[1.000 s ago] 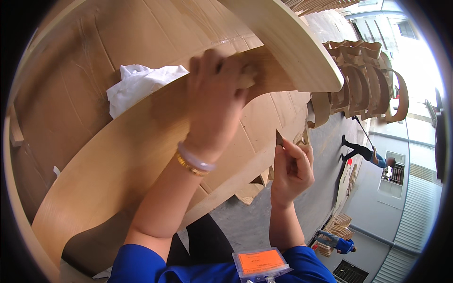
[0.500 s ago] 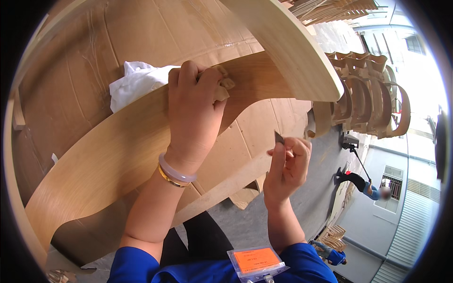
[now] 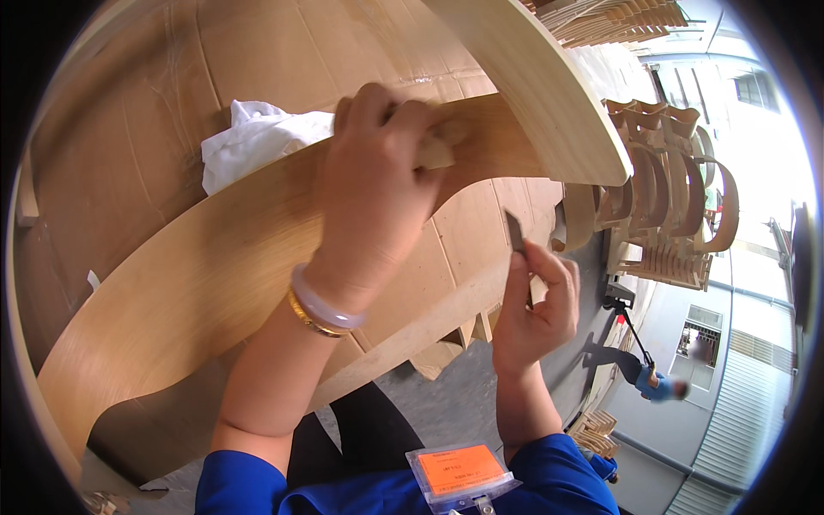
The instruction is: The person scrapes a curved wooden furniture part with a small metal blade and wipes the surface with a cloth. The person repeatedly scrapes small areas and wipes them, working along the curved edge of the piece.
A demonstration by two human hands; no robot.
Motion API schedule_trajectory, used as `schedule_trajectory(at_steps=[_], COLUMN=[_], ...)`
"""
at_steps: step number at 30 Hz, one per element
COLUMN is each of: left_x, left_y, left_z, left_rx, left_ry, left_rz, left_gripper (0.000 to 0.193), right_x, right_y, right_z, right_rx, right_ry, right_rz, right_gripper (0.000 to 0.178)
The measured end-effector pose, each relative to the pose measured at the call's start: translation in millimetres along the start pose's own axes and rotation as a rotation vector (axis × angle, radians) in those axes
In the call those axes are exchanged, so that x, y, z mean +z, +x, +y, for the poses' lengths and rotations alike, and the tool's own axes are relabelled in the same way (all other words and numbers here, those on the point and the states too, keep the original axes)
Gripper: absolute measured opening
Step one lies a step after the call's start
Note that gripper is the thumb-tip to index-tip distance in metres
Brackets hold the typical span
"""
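Observation:
My left hand [image 3: 378, 176], slightly smeared by motion, is closed round a crumpled beige wad [image 3: 436, 150], perhaps cloth or folded sandpaper. It presses this against the curved wooden panel [image 3: 206, 257], near where the panel bends toward a wide pale edge [image 3: 558, 94]. A thin dark blade [image 3: 514, 232] sticks up from between the thumb and fingers of my right hand [image 3: 541, 305], held apart from the wood; its lower end is hidden in the palm. Behind the panel lies a bunched white cloth [image 3: 257, 142].
Brown cardboard [image 3: 283, 51] covers the work surface under the panel. Several bent wooden frames [image 3: 661, 172] stand in a row at the right, with more stacked wood [image 3: 609, 21] at the top. Two people are farther off, one [image 3: 657, 384] holding a long-handled tool.
My left hand has slid a little right along the panel with the beige wad. My right hand has shifted slightly right, and more of the blade shows, pointing up.

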State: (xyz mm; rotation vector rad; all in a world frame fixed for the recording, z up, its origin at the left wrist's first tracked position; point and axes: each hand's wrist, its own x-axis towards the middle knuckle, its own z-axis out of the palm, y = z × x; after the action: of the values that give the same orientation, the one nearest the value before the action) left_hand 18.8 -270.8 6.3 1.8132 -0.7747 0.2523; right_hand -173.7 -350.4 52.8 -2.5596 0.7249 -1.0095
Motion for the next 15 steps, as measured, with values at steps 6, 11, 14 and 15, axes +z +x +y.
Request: schedule_trajectory(at_steps=[6,11,14,15], left_x=[26.5,6.1,19.8,27.2], left_y=[12.2,-5.5,-13.2,-17.3], left_z=[23.4,-3.7,19.6,32.2], left_rx=[0.052,-0.049,0.053,0.091], left_ry=[-0.202,-0.054,-0.351,-0.386], left_rz=[0.076,-0.046,0.022,0.051], left_gripper=[0.021,0.02,0.019,0.019], right_x=[-2.4,0.7,-1.9,-2.8], right_y=[11.9,1.6,-2.4,-2.9], right_z=[-3.7,-4.7,-3.2,-3.0], right_rx=[-0.114,-0.12,-0.039,-0.018], right_ry=[-0.052,-0.06,0.016,0.021], right_rz=[0.163,0.111,0.185,0.196], right_gripper=[0.032,0.029,0.03,0.03])
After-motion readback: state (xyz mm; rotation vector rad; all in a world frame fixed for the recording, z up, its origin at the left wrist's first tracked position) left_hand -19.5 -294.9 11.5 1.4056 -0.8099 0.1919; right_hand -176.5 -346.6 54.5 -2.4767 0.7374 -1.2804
